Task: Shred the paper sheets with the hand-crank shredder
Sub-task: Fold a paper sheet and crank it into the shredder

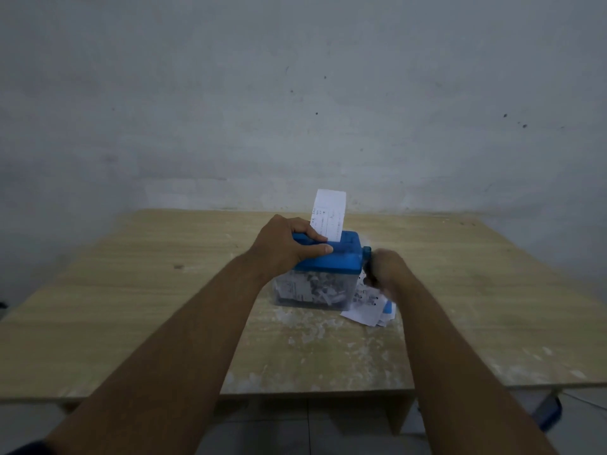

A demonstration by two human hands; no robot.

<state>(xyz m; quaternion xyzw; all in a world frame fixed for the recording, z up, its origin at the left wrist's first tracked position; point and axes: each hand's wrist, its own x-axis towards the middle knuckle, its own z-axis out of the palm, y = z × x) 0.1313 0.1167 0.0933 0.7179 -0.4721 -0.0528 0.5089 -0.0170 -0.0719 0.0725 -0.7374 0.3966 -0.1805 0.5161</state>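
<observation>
A small hand-crank shredder with a blue lid point(341, 257) and a clear bin point(312, 292) full of paper shreds stands mid-table. A white printed paper sheet point(328, 213) sticks upright out of the lid's slot. My left hand point(289, 246) grips the lid's left end, thumb and fingers curled over its top. My right hand point(384, 270), blurred by motion, holds the blue crank point(367, 254) at the shredder's right side. A small pile of paper sheets point(371, 310) lies on the table just right of the bin, partly behind my right hand.
The wooden table point(131, 290) stands against a grey wall. Paper dust and scraps point(308, 333) litter the tabletop in front of the shredder. A blue object point(548, 412) sits on the floor under the table's right front corner.
</observation>
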